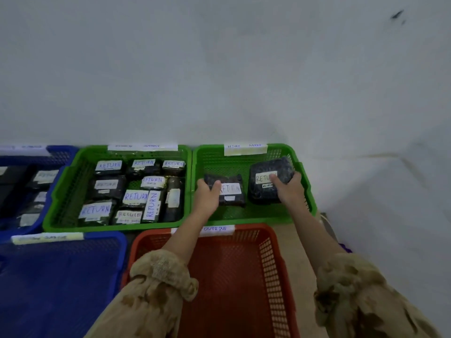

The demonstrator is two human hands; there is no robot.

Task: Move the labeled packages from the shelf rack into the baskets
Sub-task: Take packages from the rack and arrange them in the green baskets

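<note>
Now, green basket (253, 218), two packages (234, 192) (gripped: left hand (207, 194), right hand (289, 189))

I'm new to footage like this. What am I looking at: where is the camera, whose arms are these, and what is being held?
There is no machine here. A person wears one wide-angle camera on the head, and it looks down at their own arms in tan patterned sleeves. Plastic mesh baskets sit by a white wall. The left grip, a bare hand, holds a small dark wrapped package with a white RETURN label. The right grip holds a bigger dark wrapped package labelled the same. Both packages are inside the right green basket. The left green basket beside it holds many similar packages. Nearer the camera are a red basket and a blue basket. The shelf rack is out of view.
</note>
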